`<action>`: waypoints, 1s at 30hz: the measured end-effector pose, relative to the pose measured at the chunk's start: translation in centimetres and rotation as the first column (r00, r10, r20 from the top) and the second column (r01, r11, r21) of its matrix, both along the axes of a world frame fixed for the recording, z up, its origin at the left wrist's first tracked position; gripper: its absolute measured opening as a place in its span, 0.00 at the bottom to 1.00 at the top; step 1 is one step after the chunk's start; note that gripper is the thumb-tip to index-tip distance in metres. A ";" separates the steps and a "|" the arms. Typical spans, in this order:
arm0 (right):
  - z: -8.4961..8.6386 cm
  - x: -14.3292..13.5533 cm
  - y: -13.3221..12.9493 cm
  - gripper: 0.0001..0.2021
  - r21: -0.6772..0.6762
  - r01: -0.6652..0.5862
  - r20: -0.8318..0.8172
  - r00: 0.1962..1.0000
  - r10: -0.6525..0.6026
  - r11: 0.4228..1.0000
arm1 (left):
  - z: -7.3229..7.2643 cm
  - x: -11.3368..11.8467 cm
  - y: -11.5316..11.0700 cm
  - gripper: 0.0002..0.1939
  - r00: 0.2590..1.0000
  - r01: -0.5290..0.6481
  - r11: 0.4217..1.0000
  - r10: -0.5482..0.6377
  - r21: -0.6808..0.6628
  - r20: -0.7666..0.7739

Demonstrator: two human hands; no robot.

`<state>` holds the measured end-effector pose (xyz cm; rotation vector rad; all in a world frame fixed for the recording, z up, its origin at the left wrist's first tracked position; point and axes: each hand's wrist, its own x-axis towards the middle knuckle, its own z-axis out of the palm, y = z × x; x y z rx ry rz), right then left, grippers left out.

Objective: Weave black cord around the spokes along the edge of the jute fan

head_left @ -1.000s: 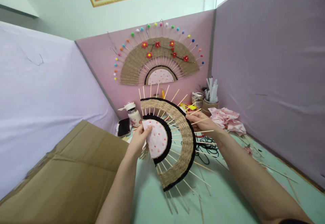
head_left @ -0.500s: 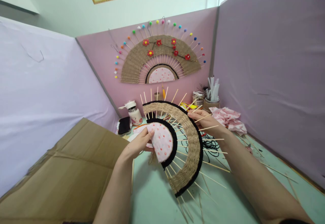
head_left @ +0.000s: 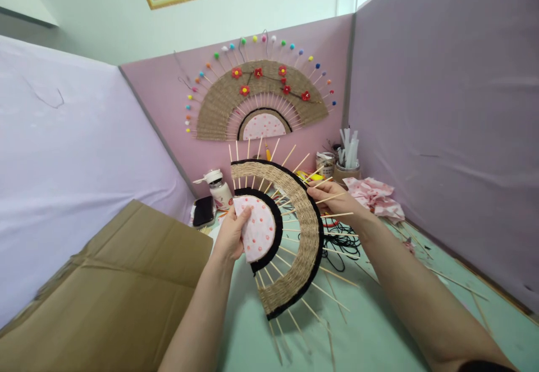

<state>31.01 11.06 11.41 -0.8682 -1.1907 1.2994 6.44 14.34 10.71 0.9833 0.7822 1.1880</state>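
Note:
A woven fan [head_left: 309,223] hangs above the table, turned with its flat side to the left. It has thin sticks fanning outward, a tan woven band edged in black, and a pink dotted half-round centre [head_left: 259,228] with a black border. My left hand [head_left: 233,231] grips the flat edge of the centre, thumb on the dotted face. At the band's upper right edge, my right hand [head_left: 330,199] pinches the fan among the sticks. The fingers behind the fan are partly hidden.
Brown cardboard [head_left: 138,271] lies at the left. Behind are a phone [head_left: 204,211], a white bottle [head_left: 220,193], jars, black cord [head_left: 343,237] and crumpled pink cloth [head_left: 374,198]. A finished fan [head_left: 219,102] hangs on the pink panel. Loose sticks lie at the right.
The fan has moved left and turned slightly clockwise, its lower end swinging left. Both hands moved with it, and the left thumb now lies flatter on the dotted centre.

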 end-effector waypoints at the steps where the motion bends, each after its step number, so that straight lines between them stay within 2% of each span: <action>1: -0.1 0.1 0.0 0.17 0.013 -0.007 -0.001 1.000 0.007 1.000 | 0.0 -0.2 0.1 0.16 1.000 -0.006 1.000 0.006 0.002 -0.001; 5: -0.1 0.3 0.1 0.17 0.031 0.000 -0.019 1.000 0.001 1.000 | 0.3 -0.6 0.2 0.16 1.000 -0.004 1.000 0.004 0.008 -0.012; 11: 0.0 0.7 0.2 0.19 0.059 0.082 -0.004 0.997 -0.081 0.995 | 0.5 -0.9 0.3 0.18 1.000 -0.012 1.000 0.012 0.002 -0.006; 16: 0.4 1.1 -0.1 0.14 0.085 0.140 0.019 0.990 -0.142 0.987 | 0.7 -1.2 0.3 0.18 1.000 -0.021 1.000 0.021 0.011 -0.009; 24: 0.3 2.6 0.2 0.09 0.161 0.226 -0.068 0.974 -0.217 0.961 | 1.1 -1.9 0.6 0.17 0.996 -0.068 0.997 0.070 0.027 -0.052; 30: 0.8 2.8 0.0 0.09 0.149 0.240 -0.150 0.964 -0.218 0.959 | 1.0 -2.1 0.8 0.18 0.991 -0.093 0.995 0.097 0.047 -0.094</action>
